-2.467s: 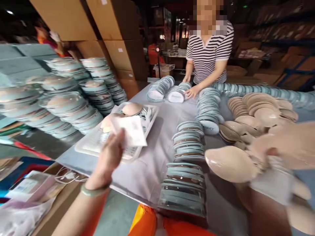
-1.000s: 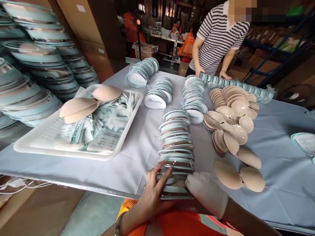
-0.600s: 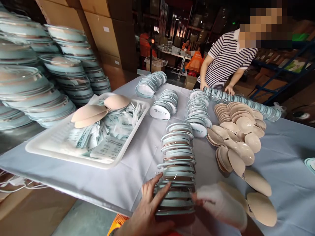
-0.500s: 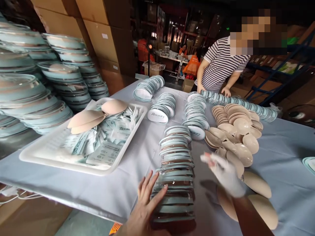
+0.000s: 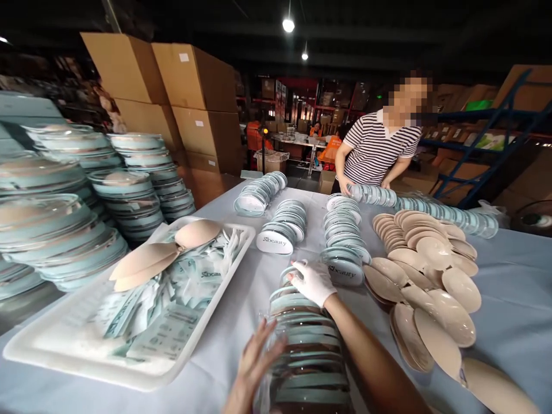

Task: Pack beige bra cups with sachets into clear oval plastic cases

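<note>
A row of clear plastic packs with pale-blue edges and beige insides (image 5: pixel 308 345) runs from my front edge towards the table's middle. My right hand (image 5: pixel 311 282), in a white glove, is at the row's far end, its fingers curled on the edge of the last clear pack. Beside the row's near left side is my bare left hand (image 5: pixel 256 359), fingers spread and somewhat blurred, close to or touching the plastic. To the right lie beige bra cups (image 5: pixel 435 310), some overlapping in a pile.
A white tray (image 5: pixel 172 374) on the left holds printed sachets and several beige cups. Further rows of packs (image 5: pixel 276 241) stand mid-table. Tall stacks of packs (image 5: pixel 64 230) rise at left. Opposite, a person in a striped shirt (image 5: pixel 379 146) handles another row (image 5: pixel 448 214).
My right hand has moved left, from above the beige cups to the row's far end. My left hand stays by the row's left side. The view has tilted up.
</note>
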The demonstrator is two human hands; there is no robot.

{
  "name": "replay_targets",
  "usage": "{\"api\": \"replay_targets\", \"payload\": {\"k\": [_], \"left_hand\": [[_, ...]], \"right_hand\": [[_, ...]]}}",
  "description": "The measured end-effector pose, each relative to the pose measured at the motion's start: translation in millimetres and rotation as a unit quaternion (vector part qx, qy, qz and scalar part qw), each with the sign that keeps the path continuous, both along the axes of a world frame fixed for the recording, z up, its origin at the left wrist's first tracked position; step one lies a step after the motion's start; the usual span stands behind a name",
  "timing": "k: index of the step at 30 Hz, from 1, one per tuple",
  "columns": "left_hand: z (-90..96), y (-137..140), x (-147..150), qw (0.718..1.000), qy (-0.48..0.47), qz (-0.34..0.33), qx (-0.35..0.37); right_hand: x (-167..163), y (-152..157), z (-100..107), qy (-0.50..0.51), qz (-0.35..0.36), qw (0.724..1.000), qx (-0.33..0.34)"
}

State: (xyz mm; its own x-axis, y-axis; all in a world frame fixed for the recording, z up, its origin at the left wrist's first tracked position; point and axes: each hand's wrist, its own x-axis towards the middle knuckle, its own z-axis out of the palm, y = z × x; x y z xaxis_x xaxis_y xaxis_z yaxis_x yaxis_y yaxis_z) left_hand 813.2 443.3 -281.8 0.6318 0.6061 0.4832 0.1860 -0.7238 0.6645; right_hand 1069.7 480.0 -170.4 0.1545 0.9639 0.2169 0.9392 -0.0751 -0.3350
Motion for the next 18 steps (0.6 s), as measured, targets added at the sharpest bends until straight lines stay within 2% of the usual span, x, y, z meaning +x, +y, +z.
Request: {"api": "replay_targets", "payload": {"k": [1, 3, 5, 6, 8, 10, 12, 14, 16, 18], "left_hand": [[10.9, 16.9, 9.1, 0.998, -0.031, 0.024, -0.039], [36.0, 52.1, 36.8, 0.989, -0.065, 0.058, -0.123], [53.1, 80.3, 70.7, 0.974, -0.041, 0.036, -0.219], [56.4, 89.1, 86.7, 0.970, -0.042, 0.027, -0.238], [54.3, 95.8, 111.1, 0.968, -0.039, 0.013, -0.249], [47.9, 95.6, 122.2, 0.971, -0.033, 0.015, -0.237], [46.7, 98.4, 123.2, 0.973, -0.014, 0.018, -0.231], [54.6, 107.9, 122.3, 0.973, 0.015, 0.008, -0.231], [68.2, 120.5, 124.9, 0.970, 0.055, -0.019, -0.236], [81.2, 130.4, 130.6, 0.962, 0.093, -0.064, -0.248]], "right_hand": [[4.6, -3.3, -3.6, 0.021, 0.020, 1.000, 0.004], [16.7, -8.6, -15.8, 0.124, 0.028, 0.991, 0.040], [30.5, -13.2, -34.3, 0.259, -0.016, 0.962, 0.082], [37.2, -15.8, -44.8, 0.315, -0.049, 0.943, 0.094], [48.5, -22.4, -64.7, 0.369, -0.101, 0.919, 0.093], [56.0, -31.3, -78.9, 0.408, -0.132, 0.899, 0.092], [59.6, -42.7, -85.2, 0.439, -0.147, 0.881, 0.095], [60.4, -55.3, -85.3, 0.477, -0.133, 0.865, 0.079], [59.6, -66.6, -83.0, 0.486, -0.117, 0.865, 0.051], [58.2, -74.4, -81.1, 0.445, -0.127, 0.886, 0.034]]}}
